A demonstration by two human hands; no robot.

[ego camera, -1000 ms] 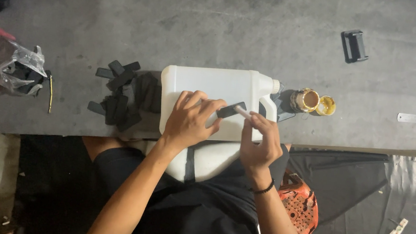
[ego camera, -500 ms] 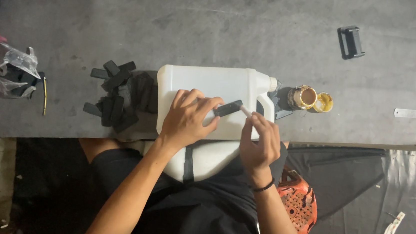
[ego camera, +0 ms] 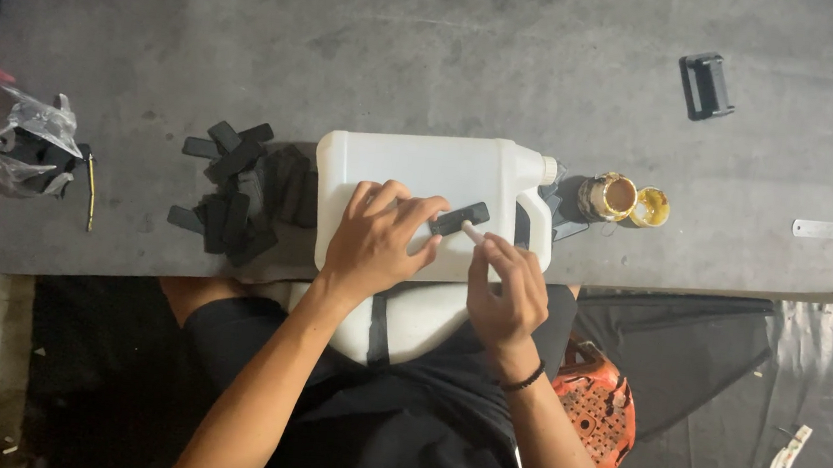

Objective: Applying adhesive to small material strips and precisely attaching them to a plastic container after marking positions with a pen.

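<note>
Your grey counter [ego camera: 430,75] carries a white plastic jug [ego camera: 421,179] lying on its side, half over the near edge onto your lap, spout to your right. You seem to be fixing a small black strip [ego camera: 459,218] onto its upper face. Your left hand [ego camera: 376,241] lies spread on the jug, fingertips holding the strip's left end. Your right hand [ego camera: 504,294] pinches a thin pale stick against it. The strip's long axis runs left-right, tilted up rightward. Next calls for steady, even pressure.

I saw a white jug [ego camera: 421,179], a small black strip [ego camera: 459,218], black pieces [ego camera: 234,193] piled beside it, and a grey surface [ego camera: 402,52].
</note>
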